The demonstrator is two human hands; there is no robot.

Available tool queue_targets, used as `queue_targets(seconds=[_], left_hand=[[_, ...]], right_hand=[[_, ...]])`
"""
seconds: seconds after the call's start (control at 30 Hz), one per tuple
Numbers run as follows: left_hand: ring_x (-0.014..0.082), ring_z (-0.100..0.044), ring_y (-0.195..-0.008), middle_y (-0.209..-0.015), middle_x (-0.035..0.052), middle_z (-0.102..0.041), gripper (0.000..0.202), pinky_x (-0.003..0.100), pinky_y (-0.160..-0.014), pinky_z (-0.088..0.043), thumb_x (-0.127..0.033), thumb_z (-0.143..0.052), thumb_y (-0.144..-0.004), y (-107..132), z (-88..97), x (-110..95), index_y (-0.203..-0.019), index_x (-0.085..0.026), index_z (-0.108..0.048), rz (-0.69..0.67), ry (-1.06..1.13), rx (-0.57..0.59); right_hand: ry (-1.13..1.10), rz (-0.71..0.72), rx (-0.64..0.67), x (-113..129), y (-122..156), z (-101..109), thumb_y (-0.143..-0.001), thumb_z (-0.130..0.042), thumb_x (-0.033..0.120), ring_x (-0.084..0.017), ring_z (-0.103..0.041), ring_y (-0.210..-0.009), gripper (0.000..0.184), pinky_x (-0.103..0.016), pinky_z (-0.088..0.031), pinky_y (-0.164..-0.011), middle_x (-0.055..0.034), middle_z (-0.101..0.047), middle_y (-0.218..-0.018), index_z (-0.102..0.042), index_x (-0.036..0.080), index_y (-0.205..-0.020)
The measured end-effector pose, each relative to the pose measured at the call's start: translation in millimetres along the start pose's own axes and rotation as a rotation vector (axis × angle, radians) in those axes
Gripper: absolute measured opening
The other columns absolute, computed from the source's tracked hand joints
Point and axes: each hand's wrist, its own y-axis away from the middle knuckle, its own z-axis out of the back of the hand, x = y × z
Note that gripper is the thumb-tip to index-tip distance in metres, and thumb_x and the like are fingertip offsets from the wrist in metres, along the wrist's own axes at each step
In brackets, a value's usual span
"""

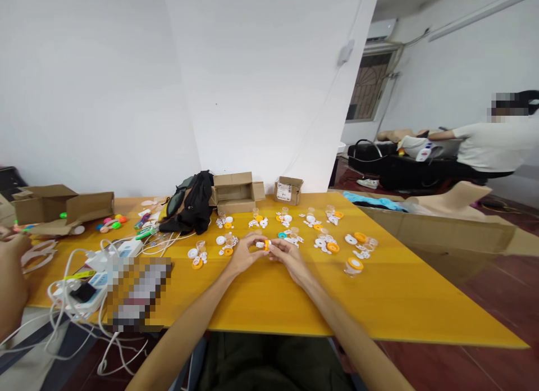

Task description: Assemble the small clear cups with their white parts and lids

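My left hand (246, 254) and my right hand (286, 255) meet over the middle of the yellow table (379, 301). Together their fingertips pinch a small white and orange part (265, 245); both hands are closed on it. Around them lie several groups of small white pieces, orange caps and little clear cups, such as a capped clear cup (353, 266) to the right and a white and orange cluster (197, 256) to the left.
Open cardboard boxes (233, 192) and a black bag (191, 203) stand at the table's back. White cables and a power strip (90, 278) crowd the left end, with coloured balls (112, 222). Another person's arm (12, 278) is at far left; a person (492, 144) sits at back right.
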Motion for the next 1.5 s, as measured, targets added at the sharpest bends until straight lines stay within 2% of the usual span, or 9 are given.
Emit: queue_targets(seconds=[0.13,0.37,0.6,0.83,1.03,1.23,1.5], left_hand=[[0.0211,-0.063,-0.096,-0.099,0.0072,-0.068,0.028,0.035,-0.091,-0.051,-0.029,-0.079,-0.071,0.2,0.7,0.9,-0.096,-0.019,-0.075,-0.023,-0.006,0.015],[0.0207,-0.064,-0.093,-0.099,0.0072,-0.069,0.027,0.034,-0.088,-0.052,-0.029,-0.079,-0.072,0.0,1.5,-1.4,-0.097,-0.02,-0.075,-0.043,-0.018,0.026],[0.0211,-0.064,-0.093,-0.099,0.0071,-0.068,0.026,0.034,-0.085,-0.052,-0.031,-0.078,-0.073,-0.2,1.2,2.2,-0.097,-0.02,-0.075,-0.05,-0.066,-0.008],[0.0213,-0.063,-0.095,-0.1,0.0071,-0.068,0.025,0.034,-0.085,-0.052,-0.029,-0.074,-0.076,-0.1,0.2,5.1,-0.1,-0.021,-0.074,-0.088,-0.095,-0.013],[0.0203,-0.064,-0.096,-0.103,0.0064,-0.068,0.026,0.034,-0.088,-0.052,-0.026,-0.072,-0.077,0.6,-1.2,5.8,-0.102,-0.021,-0.071,-0.087,-0.107,0.011],[0.0195,-0.065,-0.093,-0.103,0.0062,-0.067,0.026,0.034,-0.086,-0.053,-0.026,-0.073,-0.076,1.9,-1.4,8.6,-0.101,-0.021,-0.071,-0.06,-0.095,0.002],[0.0212,-0.064,-0.093,-0.1,0.0074,-0.069,0.023,0.035,-0.086,-0.053,-0.026,-0.072,-0.079,4.1,0.1,3.1,-0.101,-0.022,-0.073,-0.138,-0.157,0.023]], right_hand=[[0.04,0.006,-0.002,-0.5,0.3,0.5,-0.057,-0.082,0.061,-0.016,-0.062,-0.063,0.047,-0.031,-0.054,-0.064,-0.0034,-0.071,-0.072,-0.074,0.02,-0.078],[0.069,0.049,0.01,0.4,1.3,0.4,-0.061,-0.081,0.06,-0.017,-0.062,-0.065,0.044,-0.032,-0.054,-0.063,-0.0034,-0.07,-0.072,-0.073,0.02,-0.08],[0.052,0.089,0.003,-2.4,-0.7,1.5,-0.06,-0.084,0.054,-0.023,-0.066,-0.083,0.042,-0.035,-0.054,-0.07,-0.0054,-0.075,-0.088,-0.073,0.023,-0.086],[0.044,0.061,0.002,-1.6,-1.3,1.8,-0.059,-0.083,0.058,-0.024,-0.068,-0.085,0.046,-0.035,-0.055,-0.072,-0.0059,-0.075,-0.091,-0.074,0.023,-0.089],[0.022,0.061,-0.006,-1.2,-1.8,0.6,-0.057,-0.083,0.06,-0.023,-0.069,-0.078,0.049,-0.037,-0.055,-0.075,-0.0059,-0.075,-0.088,-0.073,0.022,-0.086],[0.03,0.094,-0.041,-2.4,-2.6,0.8,-0.053,-0.087,0.056,-0.025,-0.068,-0.089,0.047,-0.039,-0.054,-0.084,-0.0056,-0.076,-0.089,-0.073,0.023,-0.084],[0.113,0.088,-0.023,-0.7,-1.4,-0.9,-0.057,-0.08,0.066,-0.023,-0.067,-0.072,0.049,-0.037,-0.056,-0.07,-0.0055,-0.073,-0.076,-0.073,0.021,-0.076]])
